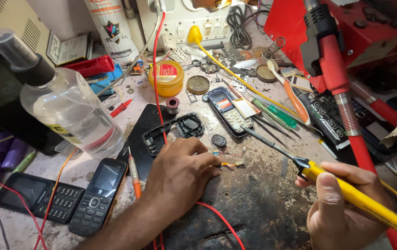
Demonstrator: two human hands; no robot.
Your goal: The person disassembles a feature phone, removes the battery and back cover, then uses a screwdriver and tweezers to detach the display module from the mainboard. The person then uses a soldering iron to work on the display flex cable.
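We're looking down on a cluttered repair bench (263,203), and our left hand (180,178) is planted knuckles-up in the middle of it. The fingers (207,162) are curled in tight, their tips pinning a tiny component with thin wires (231,163) flat on the dark, scorched worktop. That little part pokes out just to the right of the fingertips, touching them, a small orange-brown tab at its far end.

Over to the right, our right hand (342,208) is wrapped around a yellow-handled soldering iron (346,192), thumb on top, fingers closed round the barrel. Its long metal tip (265,141) angles up and left, ending near an opened phone body (228,111), well above the little part and not touching it.

Just beyond our left knuckles lies a black phone frame (173,132), and beside it a small dark round piece (219,140). A red wire (157,69) runs down from the back of the bench and passes under our left hand. Down at lower left, two keypad phones (68,199) lie side by side, below a clear plastic bottle (64,99) lying tilted.
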